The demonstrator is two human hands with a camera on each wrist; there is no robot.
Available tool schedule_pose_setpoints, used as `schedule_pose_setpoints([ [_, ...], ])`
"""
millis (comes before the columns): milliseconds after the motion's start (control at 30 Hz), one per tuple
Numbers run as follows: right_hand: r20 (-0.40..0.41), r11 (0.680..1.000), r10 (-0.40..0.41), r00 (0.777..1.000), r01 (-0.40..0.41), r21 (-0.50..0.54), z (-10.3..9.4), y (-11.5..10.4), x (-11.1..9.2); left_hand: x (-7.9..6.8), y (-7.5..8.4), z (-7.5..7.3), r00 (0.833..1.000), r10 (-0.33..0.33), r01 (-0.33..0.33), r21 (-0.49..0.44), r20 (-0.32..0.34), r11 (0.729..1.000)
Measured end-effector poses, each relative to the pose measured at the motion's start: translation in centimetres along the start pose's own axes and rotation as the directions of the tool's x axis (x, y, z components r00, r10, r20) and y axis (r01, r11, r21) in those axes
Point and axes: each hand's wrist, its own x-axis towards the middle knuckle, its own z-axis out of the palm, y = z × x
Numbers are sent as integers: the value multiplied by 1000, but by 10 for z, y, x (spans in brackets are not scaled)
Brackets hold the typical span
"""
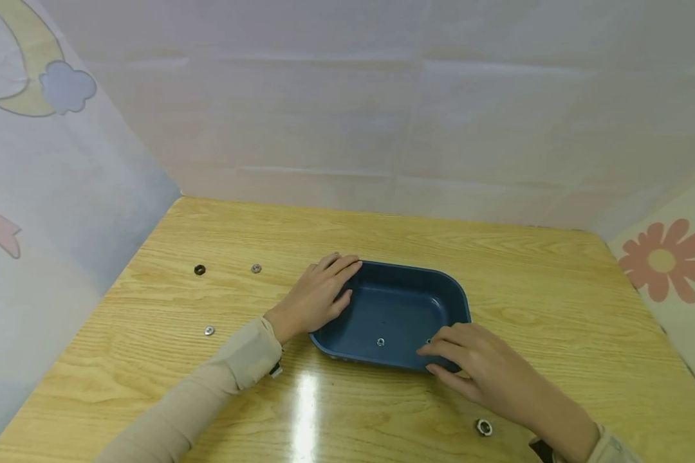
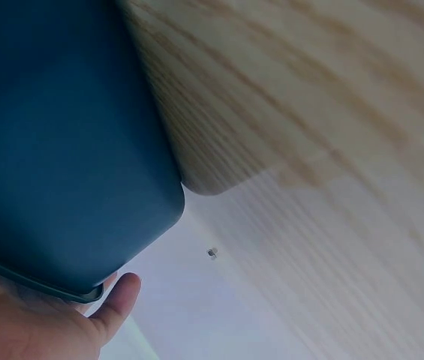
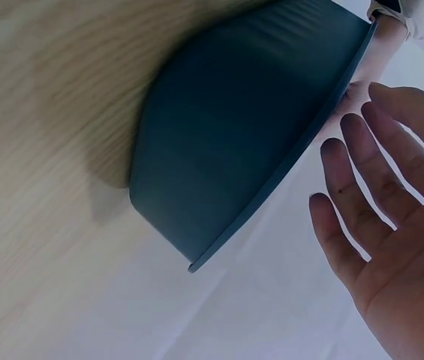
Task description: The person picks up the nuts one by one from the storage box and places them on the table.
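Note:
A dark blue plastic tub [image 1: 394, 308] sits on the wooden table, with one small metal nut [image 1: 380, 342] on its floor. Another nut [image 1: 429, 341] shows partly in the tub beside the right fingertips. My left hand [image 1: 318, 296] holds the tub's left rim, the thumb reaching inside; the left wrist view shows the tub's outer wall [image 2: 76, 150] and a finger past the rim. Over the near right corner hovers my right hand [image 1: 481, 366], its fingers spread and slightly bent; the right wrist view shows nothing in them.
On the left of the table lie a black nut [image 1: 199, 270], a grey nut [image 1: 256, 268] and a silver nut [image 1: 209, 330]. A larger nut [image 1: 483, 427] lies near the right forearm. Printed cloth walls [image 1: 347, 116] border the table [image 1: 556, 289].

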Motion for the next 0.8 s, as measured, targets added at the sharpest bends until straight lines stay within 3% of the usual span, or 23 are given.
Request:
schedule_pose_setpoints([
  [333,60,1000,-1,998,0,15,6,9,18,0,1,-2,1000,2,-2,4,4,1000],
  [800,184,997,59,981,-69,47,19,16,32,0,1,-2,1000,7,-7,17,-3,1000],
])
